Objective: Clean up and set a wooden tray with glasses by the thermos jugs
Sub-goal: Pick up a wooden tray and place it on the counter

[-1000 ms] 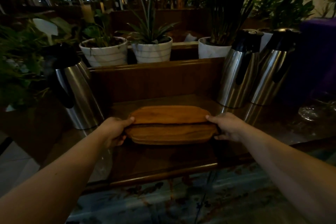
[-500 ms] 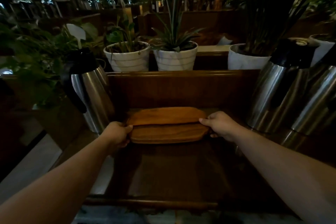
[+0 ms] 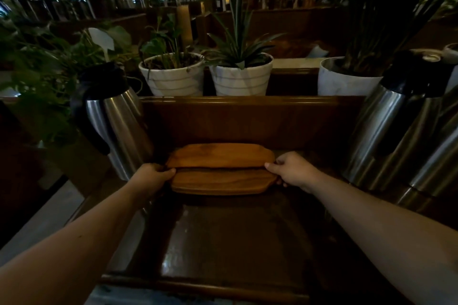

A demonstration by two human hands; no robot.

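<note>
An oval wooden tray lies flat on the dark wooden counter, with a second wooden tray stacked on it and tilted up toward the back panel. My left hand grips the left ends of the trays, thumb on top. My right hand grips the right ends. One steel thermos jug with a black handle stands left of the trays; two steel thermos jugs stand at the right. No glasses are visible.
A wooden back panel rises right behind the trays. Three white plant pots with green plants sit on the ledge above it. A raised wooden lip edges the counter's front. Leafy plants fill the left side.
The trays have moved farther back on the counter, toward the back panel and between the jugs, with both hands still on their ends. The view has come closer.
</note>
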